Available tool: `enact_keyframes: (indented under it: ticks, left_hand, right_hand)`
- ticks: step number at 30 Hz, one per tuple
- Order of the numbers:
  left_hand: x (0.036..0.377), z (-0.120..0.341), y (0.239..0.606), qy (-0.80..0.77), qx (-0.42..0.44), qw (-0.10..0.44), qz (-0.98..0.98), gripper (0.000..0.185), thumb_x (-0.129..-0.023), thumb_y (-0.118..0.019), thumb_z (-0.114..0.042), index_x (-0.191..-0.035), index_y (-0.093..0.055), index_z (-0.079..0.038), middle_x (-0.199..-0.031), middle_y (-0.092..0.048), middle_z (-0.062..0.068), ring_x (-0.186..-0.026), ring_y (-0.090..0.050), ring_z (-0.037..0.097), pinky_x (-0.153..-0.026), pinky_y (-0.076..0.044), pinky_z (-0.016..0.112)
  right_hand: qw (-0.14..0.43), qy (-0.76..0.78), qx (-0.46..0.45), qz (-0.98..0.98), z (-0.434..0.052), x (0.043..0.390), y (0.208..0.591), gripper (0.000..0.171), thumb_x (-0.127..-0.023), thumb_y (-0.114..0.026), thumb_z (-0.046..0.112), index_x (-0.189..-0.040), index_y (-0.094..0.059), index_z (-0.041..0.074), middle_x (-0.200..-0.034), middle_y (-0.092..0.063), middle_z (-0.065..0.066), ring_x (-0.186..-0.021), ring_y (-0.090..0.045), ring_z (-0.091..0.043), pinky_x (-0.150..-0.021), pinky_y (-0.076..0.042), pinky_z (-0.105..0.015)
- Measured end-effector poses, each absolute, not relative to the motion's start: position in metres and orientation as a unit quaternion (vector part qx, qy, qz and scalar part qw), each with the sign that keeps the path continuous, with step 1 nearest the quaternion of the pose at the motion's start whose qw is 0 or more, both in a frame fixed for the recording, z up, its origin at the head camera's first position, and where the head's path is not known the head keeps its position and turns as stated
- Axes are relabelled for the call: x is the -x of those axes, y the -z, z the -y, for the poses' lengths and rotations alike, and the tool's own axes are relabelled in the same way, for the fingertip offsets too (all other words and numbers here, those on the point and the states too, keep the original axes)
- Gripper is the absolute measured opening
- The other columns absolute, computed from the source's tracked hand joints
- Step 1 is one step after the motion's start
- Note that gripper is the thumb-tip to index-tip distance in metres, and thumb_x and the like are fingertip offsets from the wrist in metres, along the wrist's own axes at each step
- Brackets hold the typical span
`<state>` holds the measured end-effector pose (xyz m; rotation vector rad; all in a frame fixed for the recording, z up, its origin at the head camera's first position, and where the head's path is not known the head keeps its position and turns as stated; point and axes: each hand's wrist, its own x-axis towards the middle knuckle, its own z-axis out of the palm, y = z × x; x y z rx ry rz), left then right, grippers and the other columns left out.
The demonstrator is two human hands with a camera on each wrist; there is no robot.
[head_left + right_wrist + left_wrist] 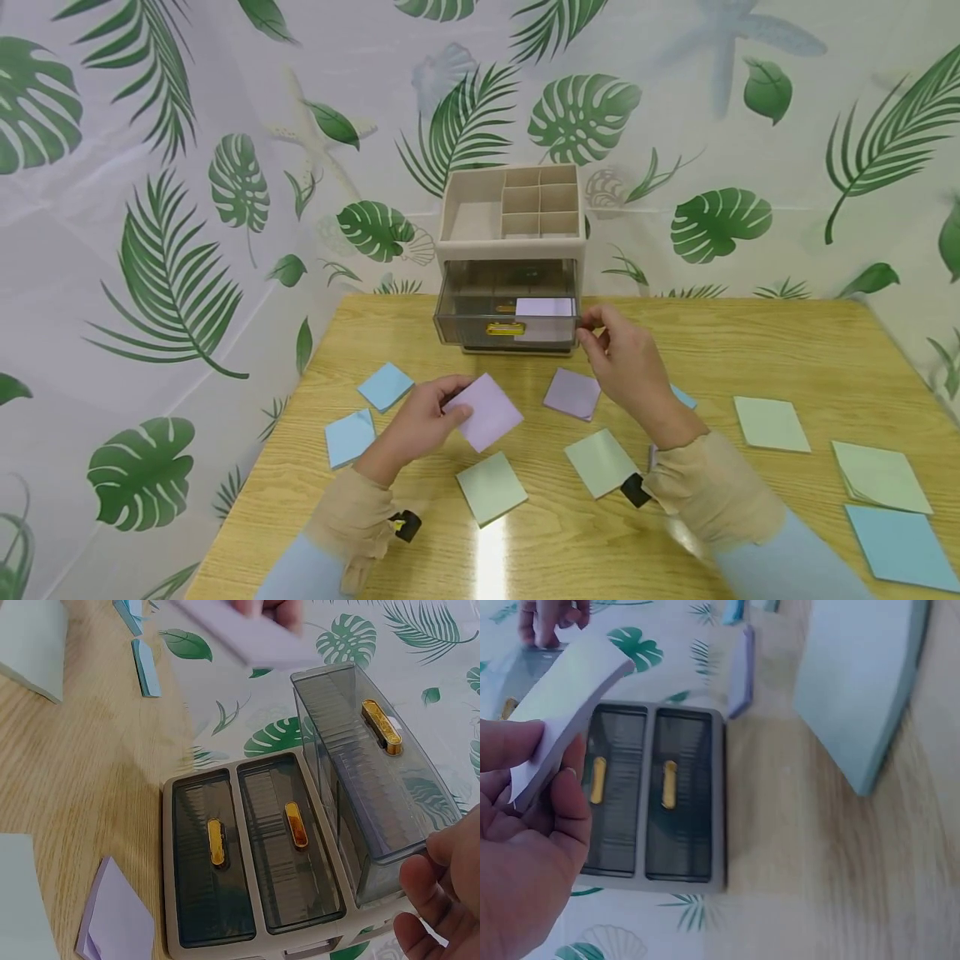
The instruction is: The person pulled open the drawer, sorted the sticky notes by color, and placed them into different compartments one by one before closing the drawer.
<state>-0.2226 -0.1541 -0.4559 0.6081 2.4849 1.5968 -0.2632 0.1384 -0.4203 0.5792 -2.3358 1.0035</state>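
A beige desk organizer (512, 242) stands at the back of the wooden table (750, 350). Its smoky top drawer (508, 321) is pulled out, with a purple pad (545, 307) lying inside. My right hand (592, 335) holds the drawer's right front corner; the right wrist view shows its fingers (439, 889) curled against the open drawer (375, 787). My left hand (450, 402) pinches a purple sticky pad (489, 412) low over the table in front of the organizer. In the left wrist view that pad (562, 705) sits between thumb and fingers, with the two lower drawers (652, 795) beyond.
Sticky pads lie scattered on the table: two blue ones (385, 385) (349, 437) at the left, a purple one (572, 393) and two green ones (491, 487) (600, 462) in the middle, more green (771, 423) and blue (903, 546) at the right. A leaf-print curtain (187, 208) backs the table.
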Motion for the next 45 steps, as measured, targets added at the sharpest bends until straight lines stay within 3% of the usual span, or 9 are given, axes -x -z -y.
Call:
enact_keyframes:
  ticks: [9,15,18,22,25,28,35,42,45]
  left_hand:
    - [0.196,0.143,0.408,-0.546,-0.217,0.008,-0.809,0.015,-0.094,-0.056,0.005,-0.108,-0.058,0.006,-0.1,-0.065,0.018,-0.086,-0.061,0.024,-0.071,-0.05,0.031]
    - [0.188,0.138,0.396,-0.541,-0.205,-0.056,-0.814,0.005,-0.092,-0.061,0.002,-0.096,-0.061,0.006,-0.082,-0.065,0.016,-0.068,-0.054,0.018,-0.058,-0.043,0.029]
    - [0.191,0.141,0.401,-0.546,-0.2,-0.065,-0.811,0.009,-0.093,-0.061,0.0,-0.102,-0.062,0.003,-0.083,-0.066,0.013,-0.066,-0.055,0.015,-0.057,-0.043,0.026]
    - [0.196,0.147,0.403,-0.561,-0.216,-0.05,-0.798,0.037,-0.096,-0.057,-0.003,-0.133,-0.051,-0.003,-0.097,-0.065,0.012,-0.071,-0.063,0.018,-0.058,-0.047,0.025]
    - [0.196,0.151,0.399,-0.568,-0.235,-0.042,-0.787,0.049,-0.098,-0.052,-0.002,-0.145,-0.041,-0.011,-0.104,-0.059,0.014,-0.065,-0.062,0.022,-0.053,-0.046,0.027]
    - [0.194,0.153,0.391,-0.571,-0.238,-0.043,-0.785,0.046,-0.098,-0.05,0.002,-0.142,-0.044,-0.009,-0.102,-0.055,0.016,-0.056,-0.057,0.022,-0.05,-0.043,0.026]
    - [0.184,0.149,0.353,-0.583,-0.193,-0.066,-0.787,0.035,-0.095,-0.053,0.006,-0.129,-0.046,0.008,-0.093,-0.057,0.021,-0.064,-0.065,0.032,-0.062,-0.053,0.029]
    - [0.21,0.146,0.346,-0.598,-0.158,-0.12,-0.776,0.037,-0.094,-0.058,-0.001,-0.13,-0.051,-0.006,-0.093,-0.059,0.016,-0.062,-0.065,0.025,-0.053,-0.055,0.044]
    - [0.22,0.14,0.335,-0.601,-0.157,-0.134,-0.772,0.035,-0.094,-0.059,-0.003,-0.128,-0.052,-0.009,-0.092,-0.058,0.015,-0.061,-0.065,0.023,-0.05,-0.054,0.042]
  right_hand:
    - [0.261,-0.37,-0.207,0.867,-0.139,0.264,0.42,0.009,-0.092,-0.064,0.005,-0.099,-0.059,0.004,-0.077,-0.063,-0.005,-0.06,-0.052,-0.014,-0.049,-0.042,-0.028]
    - [0.257,-0.374,-0.205,0.867,-0.139,0.263,0.42,0.007,-0.093,-0.063,0.006,-0.099,-0.059,0.005,-0.077,-0.063,-0.004,-0.06,-0.053,-0.014,-0.049,-0.043,-0.029]
    - [0.258,-0.374,-0.207,0.866,-0.139,0.263,0.42,0.007,-0.093,-0.063,0.006,-0.099,-0.059,0.005,-0.077,-0.064,-0.004,-0.06,-0.055,-0.014,-0.049,-0.043,-0.029]
    - [0.263,-0.373,-0.209,0.865,-0.139,0.263,0.42,0.007,-0.093,-0.063,0.006,-0.099,-0.059,0.005,-0.076,-0.064,-0.004,-0.06,-0.056,-0.014,-0.048,-0.043,-0.029]
    - [0.266,-0.371,-0.21,0.865,-0.139,0.262,0.42,0.007,-0.093,-0.063,0.006,-0.099,-0.059,0.005,-0.075,-0.063,-0.004,-0.06,-0.056,-0.014,-0.048,-0.043,-0.029]
    - [0.266,-0.37,-0.21,0.865,-0.138,0.262,0.42,0.007,-0.093,-0.063,0.006,-0.099,-0.059,0.004,-0.075,-0.063,-0.004,-0.061,-0.057,-0.014,-0.048,-0.043,-0.029]
    - [0.265,-0.373,-0.209,0.864,-0.136,0.262,0.421,0.007,-0.093,-0.063,0.005,-0.099,-0.059,0.004,-0.075,-0.063,-0.005,-0.059,-0.055,-0.014,-0.048,-0.043,-0.029]
    - [0.267,-0.375,-0.21,0.863,-0.137,0.263,0.421,0.007,-0.092,-0.063,0.005,-0.098,-0.059,0.004,-0.079,-0.064,-0.006,-0.059,-0.053,-0.014,-0.048,-0.042,-0.029]
    - [0.27,-0.372,-0.211,0.863,-0.137,0.263,0.421,0.008,-0.092,-0.064,0.004,-0.098,-0.059,0.005,-0.083,-0.065,-0.006,-0.059,-0.053,-0.013,-0.048,-0.042,-0.028]
